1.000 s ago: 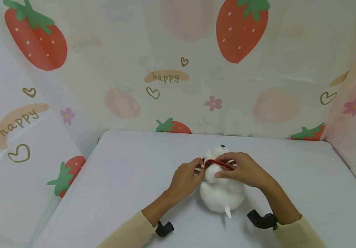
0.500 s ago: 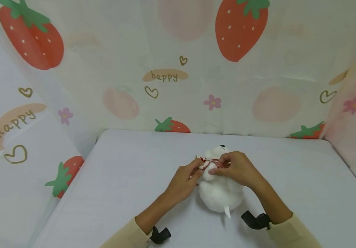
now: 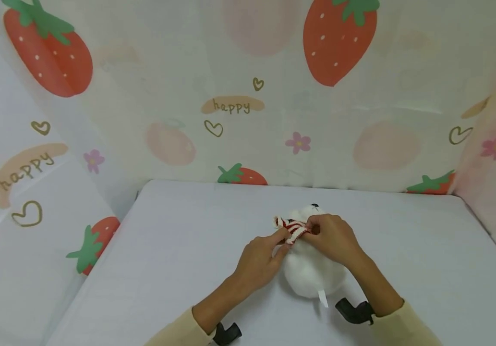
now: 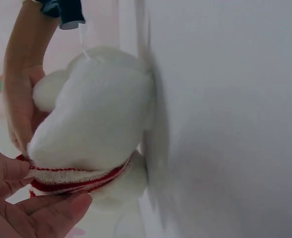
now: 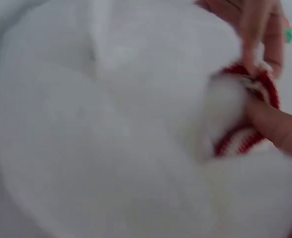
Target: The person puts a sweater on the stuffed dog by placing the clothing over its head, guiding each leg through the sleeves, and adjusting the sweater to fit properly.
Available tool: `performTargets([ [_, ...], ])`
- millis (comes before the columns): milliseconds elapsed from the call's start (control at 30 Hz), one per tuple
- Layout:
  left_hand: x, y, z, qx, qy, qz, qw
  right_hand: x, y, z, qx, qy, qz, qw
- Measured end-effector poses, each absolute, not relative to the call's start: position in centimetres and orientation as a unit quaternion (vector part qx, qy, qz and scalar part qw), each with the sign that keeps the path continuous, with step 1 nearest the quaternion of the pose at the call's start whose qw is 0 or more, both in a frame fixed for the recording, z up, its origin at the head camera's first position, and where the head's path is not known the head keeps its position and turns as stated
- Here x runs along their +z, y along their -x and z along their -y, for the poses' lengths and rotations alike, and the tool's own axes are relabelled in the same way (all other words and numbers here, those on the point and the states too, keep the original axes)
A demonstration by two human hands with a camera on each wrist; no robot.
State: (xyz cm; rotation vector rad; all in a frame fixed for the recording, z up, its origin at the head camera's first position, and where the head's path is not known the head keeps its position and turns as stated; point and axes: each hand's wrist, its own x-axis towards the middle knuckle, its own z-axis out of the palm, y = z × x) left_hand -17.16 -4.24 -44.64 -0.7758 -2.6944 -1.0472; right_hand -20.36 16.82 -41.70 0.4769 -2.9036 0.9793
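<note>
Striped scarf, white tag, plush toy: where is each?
Striped scarf (image 4: 71, 176): left wrist view, on its pale stripe.
White tag (image 3: 323, 299): head view, middle of its strip.
Plush toy (image 3: 312, 270): head view, on its furry body.

The knitted scarf (image 3: 298, 230) is now spreading into broad red and white stripes, where a second ago it was showing as a narrow red strip. The left hand (image 3: 258, 262) is pinching it slightly lower in the head view.

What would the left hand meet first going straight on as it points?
The red-and-white striped knit scarf the left hand pinches, then probably the white fluffy plush toy; depth is unclear.
</note>
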Motion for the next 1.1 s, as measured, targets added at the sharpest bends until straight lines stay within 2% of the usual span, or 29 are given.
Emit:
performTargets([
  [167,-44.6,17.2,4.2,-0.337,0.254,0.903,0.084,-41.6,20.5,-17.4,0.339,-0.195,0.92,-0.011],
  [500,-44.6,16.6,3.7,-0.322,0.285,0.898,0.087,-42.1,20.0,-16.1,0.308,-0.116,0.942,0.064],
  [700,-44.6,16.3,3.4,-0.302,0.298,0.901,0.089,-42.9,20.0,-15.5,0.286,-0.085,0.95,0.091],
  [900,-44.2,17.0,4.4,-0.319,0.271,0.905,0.083,-42.6,19.9,-16.6,0.312,-0.141,0.937,0.074],
  [1000,-44.1,17.7,5.1,-0.353,0.242,0.898,0.104,-42.6,19.7,-17.5,0.34,-0.179,0.92,0.08],
  [1100,-44.2,18.7,5.5,-0.384,0.22,0.886,0.137,-42.7,19.4,-18.1,0.363,-0.218,0.899,0.112],
])
